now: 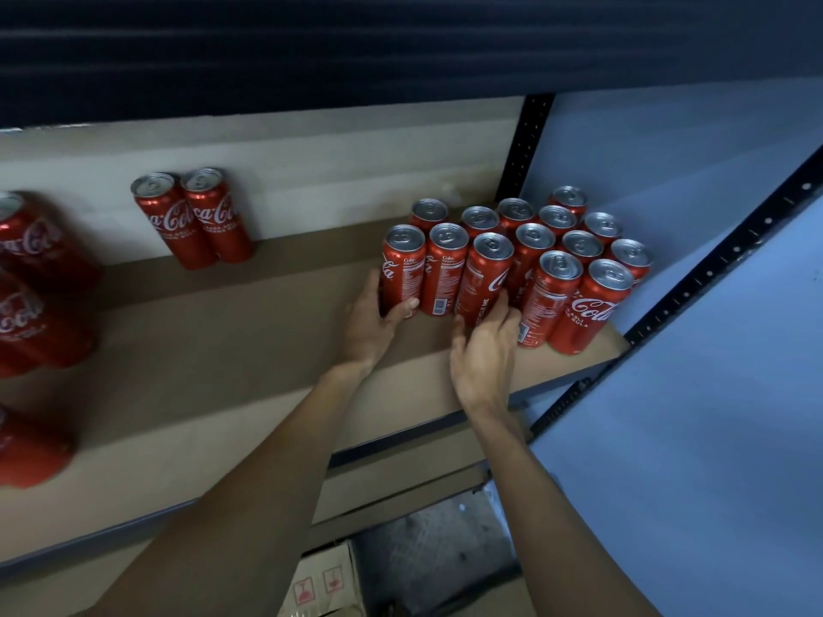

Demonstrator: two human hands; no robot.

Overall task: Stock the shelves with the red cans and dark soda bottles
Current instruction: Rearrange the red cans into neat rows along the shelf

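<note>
Several tall red cans stand packed in rows at the right end of the brown shelf. My left hand grips the leftmost front can, thumb across its lower side. My right hand holds the base of the third front can, fingers curled round it. Between them stands another front can. Two more red cans stand together at the back of the shelf, to the left. No dark bottles are in view.
More red cans crowd the shelf's far left edge. A black perforated upright and a blue wall bound the right side. A lower shelf and a cardboard box lie below.
</note>
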